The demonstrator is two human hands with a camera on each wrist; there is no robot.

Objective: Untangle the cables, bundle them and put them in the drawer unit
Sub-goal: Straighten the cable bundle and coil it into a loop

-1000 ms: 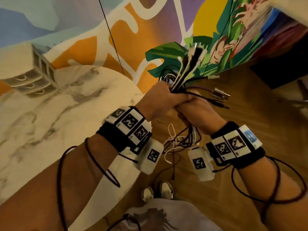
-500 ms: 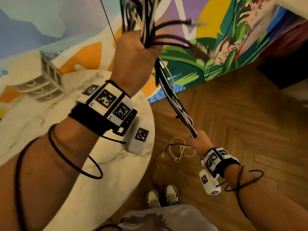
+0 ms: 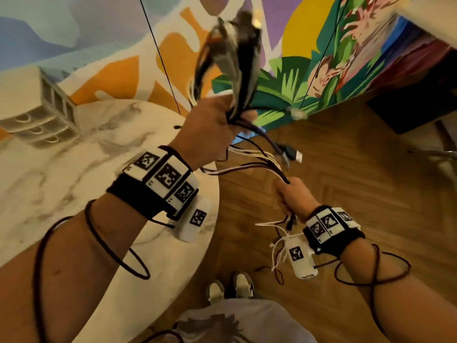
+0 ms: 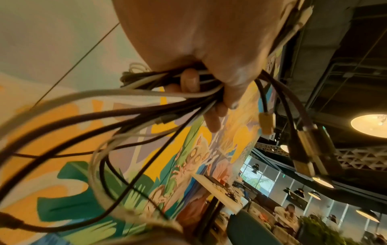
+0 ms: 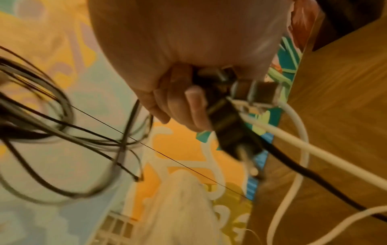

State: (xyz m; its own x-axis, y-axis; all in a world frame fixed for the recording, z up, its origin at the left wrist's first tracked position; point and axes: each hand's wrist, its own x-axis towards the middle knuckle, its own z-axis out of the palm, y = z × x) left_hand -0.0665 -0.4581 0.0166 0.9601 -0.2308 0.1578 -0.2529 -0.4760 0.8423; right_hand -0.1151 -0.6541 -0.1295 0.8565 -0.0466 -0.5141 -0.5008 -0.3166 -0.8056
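Two hands hold a bunch of cables

The cables point(image 3: 235, 65) are up in the air beside the marble table point(image 3: 74, 169). The left hand point(image 3: 210, 127) grips their middle. The right hand point(image 3: 294, 196) grips the ends lower down. The drawer unit point(image 3: 39, 112) sits on the table's far side.

The cables point(image 3: 232, 58) are showing black, white and dark purple strands, and the drawer unit point(image 3: 37, 112) is looking plain white. The worktop point(image 3: 74, 169) is showing white marble with grey veins, while the floor point(image 3: 358, 181) is showing brown herringbone wood. The wall mural point(image 3: 309, 70) is mixing orange, yellow, green, blue and purple.
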